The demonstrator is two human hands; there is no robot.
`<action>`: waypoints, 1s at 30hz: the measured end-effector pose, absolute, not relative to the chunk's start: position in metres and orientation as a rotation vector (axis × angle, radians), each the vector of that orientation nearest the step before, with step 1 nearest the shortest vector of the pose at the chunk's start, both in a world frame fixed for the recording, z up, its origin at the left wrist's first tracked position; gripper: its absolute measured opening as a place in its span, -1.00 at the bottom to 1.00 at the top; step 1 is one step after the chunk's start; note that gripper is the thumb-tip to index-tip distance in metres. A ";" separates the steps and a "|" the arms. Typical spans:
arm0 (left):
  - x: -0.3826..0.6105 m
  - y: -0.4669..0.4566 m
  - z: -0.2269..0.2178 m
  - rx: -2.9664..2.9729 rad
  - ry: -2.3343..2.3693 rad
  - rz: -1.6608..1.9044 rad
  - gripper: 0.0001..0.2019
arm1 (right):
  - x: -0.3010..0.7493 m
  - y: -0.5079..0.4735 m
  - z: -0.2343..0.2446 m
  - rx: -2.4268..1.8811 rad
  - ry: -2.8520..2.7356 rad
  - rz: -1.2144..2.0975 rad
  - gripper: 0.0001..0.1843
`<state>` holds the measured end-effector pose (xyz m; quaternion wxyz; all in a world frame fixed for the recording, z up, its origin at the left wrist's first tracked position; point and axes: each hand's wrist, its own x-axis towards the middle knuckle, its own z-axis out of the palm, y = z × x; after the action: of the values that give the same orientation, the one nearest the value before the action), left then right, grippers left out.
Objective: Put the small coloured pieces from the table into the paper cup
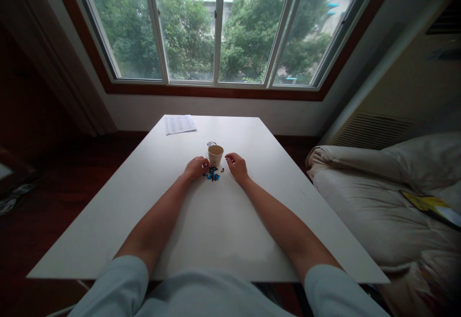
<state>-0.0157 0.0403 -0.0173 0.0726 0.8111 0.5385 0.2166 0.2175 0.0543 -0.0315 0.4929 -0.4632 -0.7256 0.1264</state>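
Tan cup (216,156), blue and dark-brown pieces (213,176) (table (216,230) plain white)

Single head-worn cam, facing forward and pitched down over the table (219,235) toward the window (187,38). Wide framing, roughly centred on the table: shirt (216,298) nearest the lens along the bottom edge, left hand (196,167) and right hand (237,165) small near mid-frame, well out from the lens.

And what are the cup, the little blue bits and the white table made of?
The cup looks like plain paper or card: dull tan with tapering sides. The little blue bits could be plastic, being bright, but are too small to tell. The white table has a smooth, slightly glossy top, maybe laminate: light shines softly on it.
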 end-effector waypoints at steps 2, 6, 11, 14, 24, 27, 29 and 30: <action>-0.015 0.038 -0.015 2.424 1.653 0.632 -0.88 | 0.215 0.052 -0.031 -1.113 -1.792 0.296 -0.75; -0.014 0.034 -0.011 2.391 1.749 0.625 -0.86 | 0.213 0.052 -0.032 -1.113 -1.815 0.282 -0.75; -0.015 0.034 -0.012 2.350 1.797 0.602 -0.80 | 0.214 0.053 -0.033 -1.114 -1.809 0.288 -0.74; -0.016 0.035 -0.014 2.346 1.810 0.613 -0.80 | 0.214 0.052 -0.033 -1.108 -1.814 0.290 -0.74; -0.017 0.036 -0.015 2.309 1.816 0.638 -0.83 | 0.213 0.052 -0.034 -1.115 -1.810 0.297 -0.73; -0.016 0.037 -0.016 2.299 1.832 0.637 -0.83 | 0.213 0.051 -0.033 -1.131 -1.815 0.298 -0.73; -0.016 0.038 -0.017 2.301 1.834 0.638 -0.83 | 0.213 0.050 -0.032 -1.133 -1.816 0.297 -0.73; -0.016 0.038 -0.018 2.303 1.833 0.639 -0.84 | 0.213 0.050 -0.032 -1.130 -1.816 0.296 -0.73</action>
<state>-0.0161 0.0385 -0.0175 0.0648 0.7630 0.6073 0.2117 0.2133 0.0501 -0.0319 0.4716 -0.4613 -0.7418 0.1210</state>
